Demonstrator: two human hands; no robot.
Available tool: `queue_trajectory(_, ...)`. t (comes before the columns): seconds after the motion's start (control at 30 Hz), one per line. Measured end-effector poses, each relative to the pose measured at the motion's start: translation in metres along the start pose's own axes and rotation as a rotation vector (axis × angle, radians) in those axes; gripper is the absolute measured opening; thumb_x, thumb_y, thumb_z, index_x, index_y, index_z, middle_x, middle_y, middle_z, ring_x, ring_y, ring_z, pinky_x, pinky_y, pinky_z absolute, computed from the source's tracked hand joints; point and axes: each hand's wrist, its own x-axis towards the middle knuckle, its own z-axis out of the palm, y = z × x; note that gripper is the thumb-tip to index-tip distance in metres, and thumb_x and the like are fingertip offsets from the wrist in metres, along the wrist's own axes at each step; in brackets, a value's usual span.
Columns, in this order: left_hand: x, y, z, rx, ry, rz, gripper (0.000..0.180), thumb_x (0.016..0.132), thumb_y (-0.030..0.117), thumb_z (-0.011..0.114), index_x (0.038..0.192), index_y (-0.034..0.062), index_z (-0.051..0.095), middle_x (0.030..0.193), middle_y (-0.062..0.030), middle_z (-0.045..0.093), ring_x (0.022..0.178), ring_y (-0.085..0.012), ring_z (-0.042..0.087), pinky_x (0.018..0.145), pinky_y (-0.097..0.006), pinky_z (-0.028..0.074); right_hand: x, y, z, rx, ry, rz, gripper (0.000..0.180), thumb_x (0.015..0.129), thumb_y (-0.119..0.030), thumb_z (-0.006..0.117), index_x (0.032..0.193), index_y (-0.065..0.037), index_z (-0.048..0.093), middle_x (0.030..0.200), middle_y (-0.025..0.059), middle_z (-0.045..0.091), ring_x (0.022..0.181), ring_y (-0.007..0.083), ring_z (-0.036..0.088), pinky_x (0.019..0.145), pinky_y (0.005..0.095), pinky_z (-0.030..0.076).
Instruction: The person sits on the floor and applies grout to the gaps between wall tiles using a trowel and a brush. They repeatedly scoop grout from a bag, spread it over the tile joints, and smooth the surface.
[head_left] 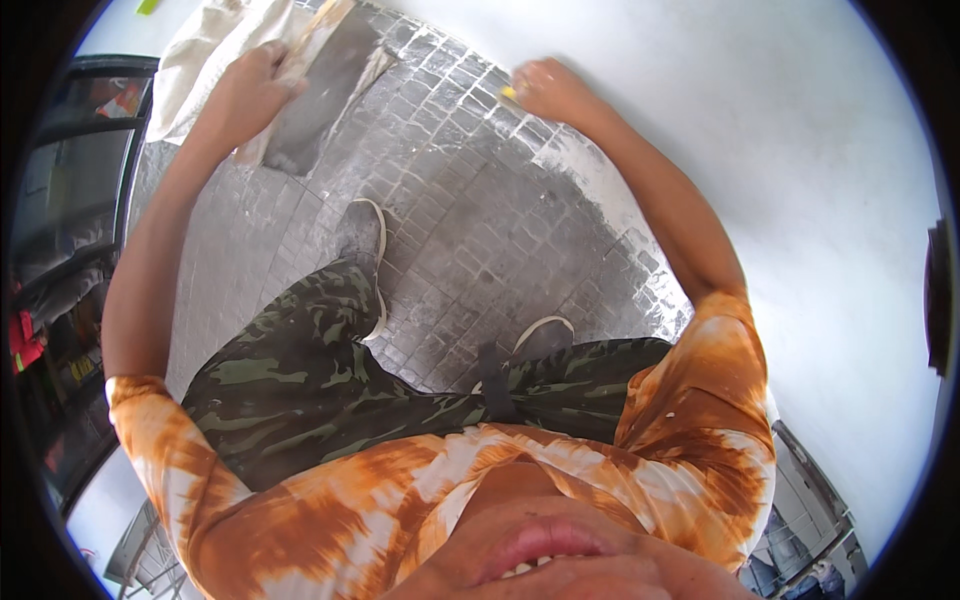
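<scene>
At the upper left my left hand (252,92) is closed on the pale wooden edge of a flat board (325,85) with a dark grey face. The board stands tilted over the floor, beside a white cloth or sack (205,60). My right hand (555,90) is closed at the upper middle, against the foot of the white wall. A small yellow thing (510,94) sticks out from its fingers; the rest is hidden inside the hand, so its kind cannot be made out.
The white wall (800,150) runs along my right side. White smears and dust (590,180) lie on the grey paved floor (480,230) beside it. A black-framed glass cabinet (80,200) stands at the left. My shoes (365,240) are planted on the paving.
</scene>
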Motion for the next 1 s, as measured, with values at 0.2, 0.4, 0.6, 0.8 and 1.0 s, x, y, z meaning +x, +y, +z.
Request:
queue_trajectory(0.2, 0.003, 0.02, 0.012, -0.025, 0.08, 0.015, 0.05, 0.087, 0.022, 0.066, 0.122, -0.0137, 0.058, 0.106, -0.0296, 0.067, 0.103, -0.0364, 0.066, 0.094, -0.038, 0.047, 0.083, -0.012, 0.043, 0.057, 0.033, 0.038, 0.035, 0.089, -0.028, 0.053, 0.09, 0.002, 0.071, 0.09, 0.0222, 0.071, 0.084, 0.0355, 0.07, 0.077, 0.046, 0.057)
queue_trajectory(0.4, -0.017, -0.01, 0.008, -0.065, 0.013, -0.052, 0.052, 0.085, 0.023, 0.069, 0.124, -0.0094, 0.059, 0.112, -0.0277, 0.067, 0.106, -0.0353, 0.066, 0.095, -0.041, 0.048, -0.079, 0.052, 0.008, -0.074, -0.136, -0.015, 0.04, 0.094, -0.033, 0.052, 0.083, 0.0, 0.072, 0.08, 0.0206, 0.069, 0.077, 0.033, 0.069, 0.073, 0.0463, 0.056)
queue_trajectory(0.6, 0.026, 0.035, 0.056, -0.094, -0.052, -0.034, 0.046, 0.087, 0.018, 0.068, 0.12, -0.0122, 0.06, 0.108, -0.0258, 0.068, 0.099, -0.0309, 0.067, 0.091, -0.038, 0.049, -0.06, -0.016, 0.012, 0.317, 0.183, -0.169, 0.018, 0.083, 0.002, 0.05, 0.079, 0.0, 0.068, 0.074, 0.0202, 0.067, 0.068, 0.0342, 0.066, 0.065, 0.0479, 0.055)
queue_trajectory(0.8, 0.018, 0.028, 0.077, -0.275, -0.064, -0.115, 0.042, 0.089, 0.017, 0.068, 0.118, -0.0134, 0.06, 0.099, -0.0209, 0.07, 0.088, -0.0242, 0.067, 0.081, -0.035, 0.051, -0.115, 0.008, 0.001, 0.085, -0.199, 0.018, 0.011, 0.074, 0.003, 0.054, 0.074, 0.0, 0.065, 0.075, 0.02, 0.066, 0.07, 0.035, 0.065, 0.064, 0.0485, 0.053)
queue_trajectory(1.0, 0.01, 0.039, 0.116, -0.761, 0.095, -0.345, 0.043, 0.088, 0.015, 0.07, 0.117, -0.0148, 0.061, 0.096, -0.021, 0.071, 0.077, -0.0192, 0.065, 0.068, -0.031, 0.051, -0.065, -0.014, 0.027, 0.367, 0.11, -0.125, 0.015, 0.08, -0.008, 0.055, 0.076, 0.0, 0.067, 0.078, 0.0188, 0.068, 0.077, 0.0336, 0.068, 0.067, 0.0462, 0.054)
